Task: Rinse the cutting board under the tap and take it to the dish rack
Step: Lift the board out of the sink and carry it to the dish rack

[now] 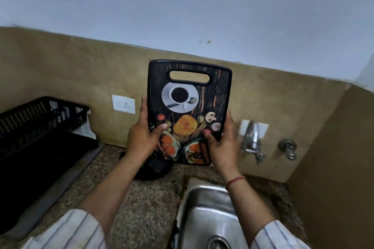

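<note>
I hold the cutting board [189,95] upright in front of the backsplash, its handle slot at the top. It is dark with a printed coffee cup and food pictures. My left hand [142,137] grips its lower left edge, thumb on the face. On the lower right edge sits my right hand [221,147], thumb also on the print. The tap [251,139] juts from the wall just right of the board, above the steel sink [204,214]. No water shows at the spout. The black dish rack [38,125] stands on the counter at the left.
A round black object [153,170] lies on the speckled counter [141,204] below the board. A wall socket [123,104] sits left of the board. A second valve [288,147] is right of the tap. A side wall closes in at the right.
</note>
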